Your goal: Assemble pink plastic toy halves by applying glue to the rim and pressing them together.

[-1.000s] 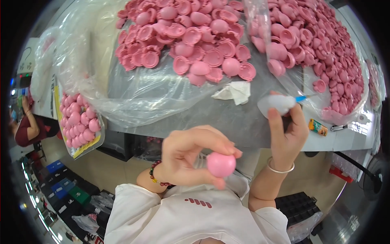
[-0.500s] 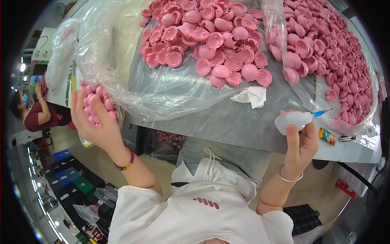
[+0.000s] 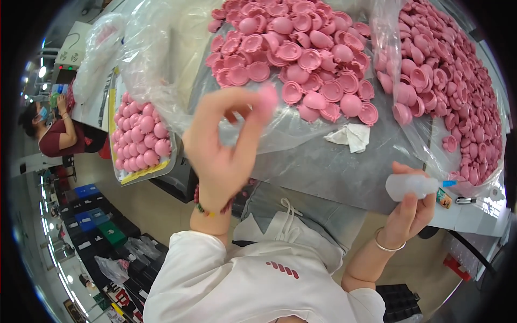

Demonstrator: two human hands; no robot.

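My left hand (image 3: 223, 145) is raised in front of the near edge of a heap of pink plastic ball shells (image 3: 309, 59). Its thumb and forefinger pinch a small pink plastic shell (image 3: 267, 98), smeared by motion, so its exact form cannot be made out. My right hand (image 3: 412, 207) is wrapped round a white squeeze bottle (image 3: 404, 185) with a blue needle tip (image 3: 448, 183). The bottle lies nearly level, its tip pointing right. To the left, a clear tray with a yellow edge (image 3: 142, 175) holds rows of closed pink balls (image 3: 141, 134).
Clear plastic sheeting (image 3: 145, 59) covers the table's left part. A bigger bag of pink shells (image 3: 463, 91) lies at the right. A crumpled white tissue (image 3: 350, 137), a lighter (image 3: 444, 199) and a nail clipper (image 3: 465, 200) lie nearby. Another person (image 3: 54, 132) works at far left.
My left hand has moved right from over the tray towards the heap, and its fingers have closed on a pink shell. My right hand still holds the bottle. The view has shifted slightly.
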